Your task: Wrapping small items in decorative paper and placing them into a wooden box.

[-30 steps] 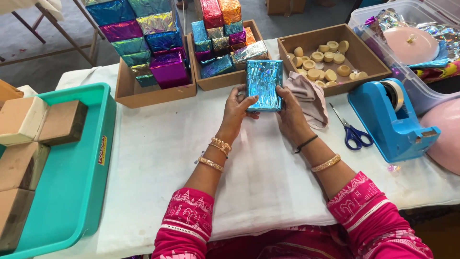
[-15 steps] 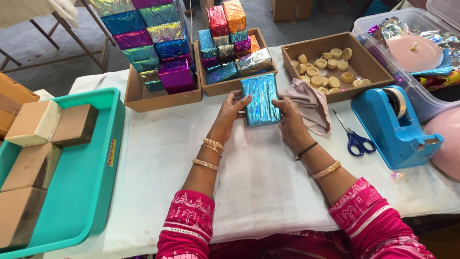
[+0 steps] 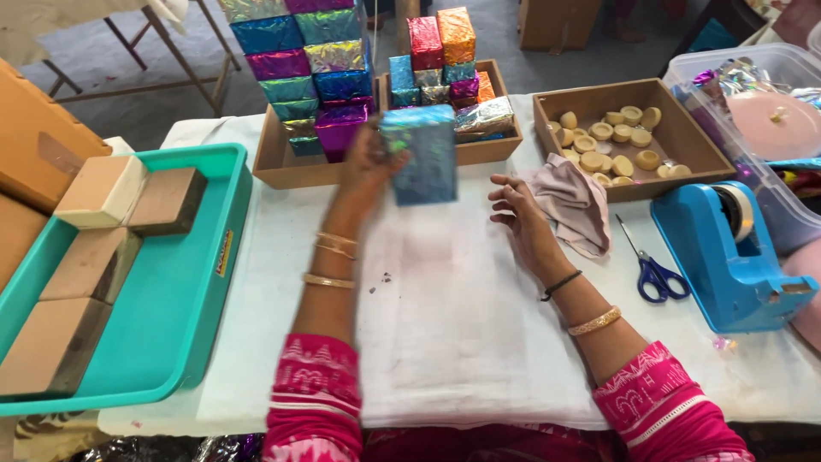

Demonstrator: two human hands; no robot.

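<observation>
A blue foil-wrapped block (image 3: pixel 421 154) was held upright above the white cloth (image 3: pixel 453 316), clamped by its left edge in the left hand (image 3: pixel 366 167), blurred w/ motion, near the front of the cardboard trays. The right hand (image 3: pixel 517 214) lay on the cloth just beside it, fingers spread & loose, holding nothing, apparently freed once one hand had the block. Behind, two trays (image 3: pixel 282 167) held stacks of wrapped blocks in blue, purple, green, red & orange, kept within arm's reach. A third tray (image 3: pixel 684 141) to the right held small round tan pieces. A grey rag (image 3: pixel 573 201) lay by the right hand; scissors (image 3: pixel 652 269) & a blue tape dispenser (image 3: pixel 727 265) sat to the right, handy for wrapping. At left, a teal bin (image 3: pixel 192 299) held bare tan & brown blocks, not yet wrapped.
</observation>
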